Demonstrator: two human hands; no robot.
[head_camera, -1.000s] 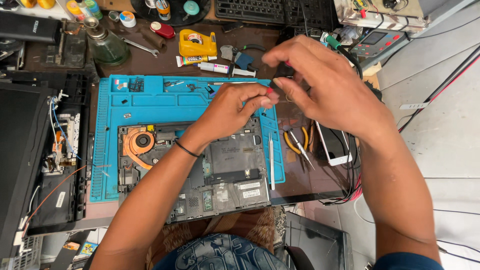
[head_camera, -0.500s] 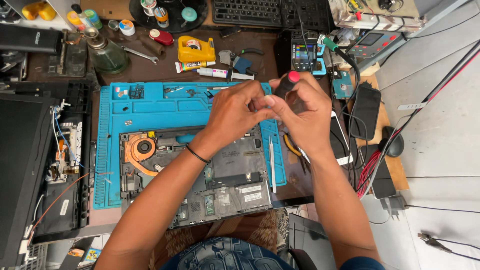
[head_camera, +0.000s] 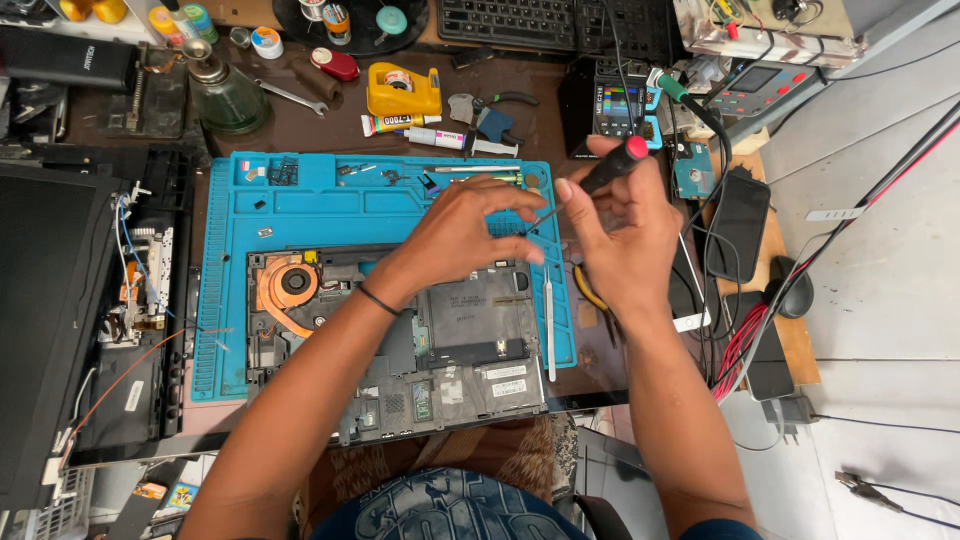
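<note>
Both hands have drifted a little apart since half a second ago, when they were pressed together over the mat's upper edge; the screwdriver now shows more plainly. Its tip is hidden: the left hand (head_camera: 470, 235) curls its fingertips around the thin shaft's end, so I cannot tell whether a screw or a bit sits between them. The right hand (head_camera: 620, 235) is clenched around the screwdriver (head_camera: 610, 170), a slim black handle with a red cap, tilted up and to the right above the mat's right edge.

One black band circles the left wrist. Beneath the forearms lies one opened laptop base (head_camera: 400, 340), dark grey, with a single copper-coloured fan at its left; its lower middle is covered by the left arm. It rests on one blue work mat (head_camera: 225, 300) whose top trays hold small parts too tiny to count. One white spudger (head_camera: 549, 325) lies along the mat's right side. Yellow-handled pliers are mostly hidden under the right wrist. A second dismantled laptop (head_camera: 90, 300) sits at the left, cut off by the frame.
</note>
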